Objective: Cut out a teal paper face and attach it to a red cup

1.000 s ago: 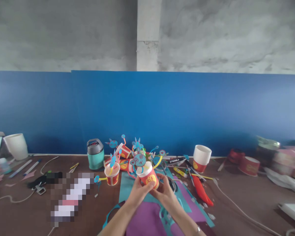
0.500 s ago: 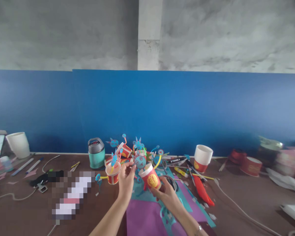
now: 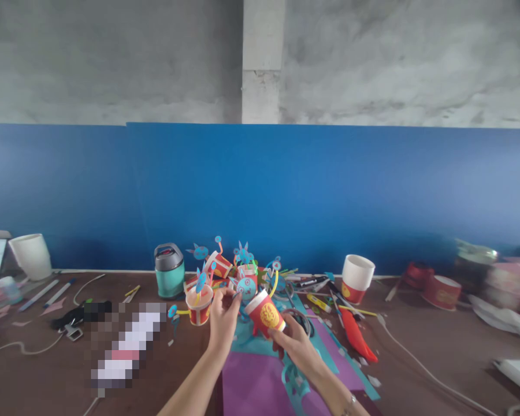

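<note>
My right hand [image 3: 295, 341] is wrapped round the lower end of a red paper cup [image 3: 265, 314] with a yellow emblem, tilted to the left. A yellow straw [image 3: 275, 282] with a small blue paper disc rises at the cup's rim. My left hand [image 3: 223, 312] pinches the edge of a blue paper animal face [image 3: 245, 288] with ears, just above the cup's mouth. Whether the face joins the cup is hidden. Left of my left hand stands another red cup [image 3: 199, 312] with blue paper pieces on straws. Behind lies a tipped red cup [image 3: 219, 266] decorated likewise.
Purple paper [image 3: 253, 384] and blue scraps lie under my hands. A teal lidded container [image 3: 170, 277] stands behind left, stacked paper cups [image 3: 357, 277] to the right. Near those are a red pouch-like thing [image 3: 359, 338], a yellow glue stick [image 3: 318, 303], pens and a cable [image 3: 420, 364].
The cup in my right hand has tilted further left and its emblem has turned. The yellow straw has swung left, and the blue face has shifted slightly left with my left fingers.
</note>
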{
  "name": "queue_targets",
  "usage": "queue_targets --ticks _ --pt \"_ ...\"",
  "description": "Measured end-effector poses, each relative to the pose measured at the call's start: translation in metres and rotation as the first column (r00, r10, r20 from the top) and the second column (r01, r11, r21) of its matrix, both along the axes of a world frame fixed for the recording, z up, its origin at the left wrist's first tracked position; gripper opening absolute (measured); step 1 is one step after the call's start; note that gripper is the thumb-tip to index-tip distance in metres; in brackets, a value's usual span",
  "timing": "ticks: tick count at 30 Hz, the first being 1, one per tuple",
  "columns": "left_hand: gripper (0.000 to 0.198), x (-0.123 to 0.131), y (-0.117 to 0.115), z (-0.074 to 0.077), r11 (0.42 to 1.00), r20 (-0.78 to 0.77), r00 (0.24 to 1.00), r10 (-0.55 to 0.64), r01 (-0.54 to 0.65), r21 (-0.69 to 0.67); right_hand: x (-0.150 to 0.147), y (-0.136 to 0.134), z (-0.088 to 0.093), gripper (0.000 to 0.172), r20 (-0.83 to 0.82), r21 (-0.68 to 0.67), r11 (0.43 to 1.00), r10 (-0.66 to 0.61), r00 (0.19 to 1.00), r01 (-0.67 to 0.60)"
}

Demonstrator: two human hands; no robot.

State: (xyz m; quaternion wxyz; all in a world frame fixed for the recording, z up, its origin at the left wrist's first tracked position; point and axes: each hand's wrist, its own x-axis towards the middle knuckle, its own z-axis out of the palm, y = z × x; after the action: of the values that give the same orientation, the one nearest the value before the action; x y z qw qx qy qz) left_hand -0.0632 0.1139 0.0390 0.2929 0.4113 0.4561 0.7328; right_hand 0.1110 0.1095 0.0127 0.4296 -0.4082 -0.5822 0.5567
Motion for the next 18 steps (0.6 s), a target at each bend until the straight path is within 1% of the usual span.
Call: queue_targets --ticks 4,7,11,15,18 --pt "0.031 0.000 0.000 0.000 1.000 0.023 1.000 -0.016 0.016 -0.007 0.001 0.000 0.001 0.046 0.022 0.021 1.000 -0.010 1.000 0.009" --pt "0.033 0.002 0.000 0.000 1.000 0.060 0.998 -0.021 0.020 0.007 0.002 -0.001 0.004 0.045 0.040 0.028 1.000 0.008 0.999 -0.009" --pt "0.032 0.006 -0.002 -0.002 0.999 0.098 0.995 -0.026 0.022 0.048 0.002 -0.005 0.009 0.045 0.020 -0.037 0.999 0.029 0.999 -0.028" --pt "0.029 0.007 -0.004 -0.003 0.998 0.100 0.995 -0.014 0.008 0.065 0.001 -0.009 0.013 0.043 0.010 -0.095 0.995 -0.010 1.000 0.011" --pt "0.029 0.006 -0.004 -0.002 0.999 0.110 0.994 -0.018 0.012 0.048 0.000 -0.008 0.014 0.044 -0.001 -0.095 0.994 -0.058 0.998 0.058"
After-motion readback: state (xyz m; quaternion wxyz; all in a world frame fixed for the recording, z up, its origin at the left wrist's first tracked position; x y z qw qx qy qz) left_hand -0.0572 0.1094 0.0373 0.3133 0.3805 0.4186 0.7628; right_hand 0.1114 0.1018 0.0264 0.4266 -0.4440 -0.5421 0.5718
